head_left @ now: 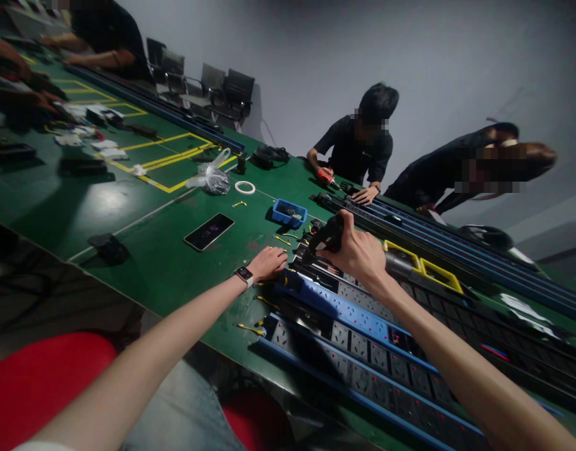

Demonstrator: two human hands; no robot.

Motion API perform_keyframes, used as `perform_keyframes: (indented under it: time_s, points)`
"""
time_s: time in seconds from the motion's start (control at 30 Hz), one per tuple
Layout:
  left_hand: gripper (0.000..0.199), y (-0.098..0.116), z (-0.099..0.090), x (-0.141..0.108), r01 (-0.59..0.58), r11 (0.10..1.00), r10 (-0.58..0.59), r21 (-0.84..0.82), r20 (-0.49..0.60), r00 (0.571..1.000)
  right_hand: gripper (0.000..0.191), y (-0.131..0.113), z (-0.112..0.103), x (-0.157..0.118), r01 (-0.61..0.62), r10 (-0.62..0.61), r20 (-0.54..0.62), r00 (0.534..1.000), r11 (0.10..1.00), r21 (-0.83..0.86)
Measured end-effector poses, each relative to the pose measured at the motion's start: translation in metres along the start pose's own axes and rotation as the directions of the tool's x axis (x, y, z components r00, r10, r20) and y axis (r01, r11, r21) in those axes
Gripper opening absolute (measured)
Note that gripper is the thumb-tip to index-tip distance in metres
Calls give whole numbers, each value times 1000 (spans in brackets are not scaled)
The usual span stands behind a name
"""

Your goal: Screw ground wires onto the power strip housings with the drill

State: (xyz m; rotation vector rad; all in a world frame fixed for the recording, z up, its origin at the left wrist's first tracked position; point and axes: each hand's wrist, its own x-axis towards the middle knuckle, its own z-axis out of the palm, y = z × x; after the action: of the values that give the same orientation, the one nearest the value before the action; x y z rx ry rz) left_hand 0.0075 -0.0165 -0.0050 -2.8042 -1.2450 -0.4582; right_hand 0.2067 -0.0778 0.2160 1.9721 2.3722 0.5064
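Observation:
My right hand (360, 254) is wrapped around a black power drill (328, 235), its front tilted down toward the end of a power strip. Fingers curled, my left hand (269, 262) wears a watch and holds the near end of that power strip (332, 275), though its fingertips are partly hidden. Beside it lie a blue-railed power strip (348, 310) and another blue-edged strip (363, 369) with rows of black sockets. Short yellow wires (250, 328) stick out at the strip ends.
A phone (209, 232), a blue parts bin (289, 213), a white ring (245, 187) and a plastic bag (215, 178) lie on the green table (151, 275). Opposite, a person (356, 147) holds a red drill (326, 176). Yellow frames (438, 274) lie right of my hand.

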Motion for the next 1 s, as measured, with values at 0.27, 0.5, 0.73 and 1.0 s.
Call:
perform_keyframes:
  time_s: [0.27,0.5,0.73,1.0]
  points:
    - [22,2,-4,-4,51,999,-51,19,-11,999,88,-13,-3,-7,-21,22,-40,999,1000,11]
    - [23,2,-3,-4,93,995,-93,26,-13,996,86,-21,-2,-10,7,-7,-61,998,1000,8]
    - [20,2,-4,-5,90,996,-90,-12,-23,996,98,-20,-10,0,78,-74,52,996,994,-73]
    - [20,-1,1,-7,85,996,-86,-38,-32,996,100,-12,-13,21,103,-87,148,985,989,-104]
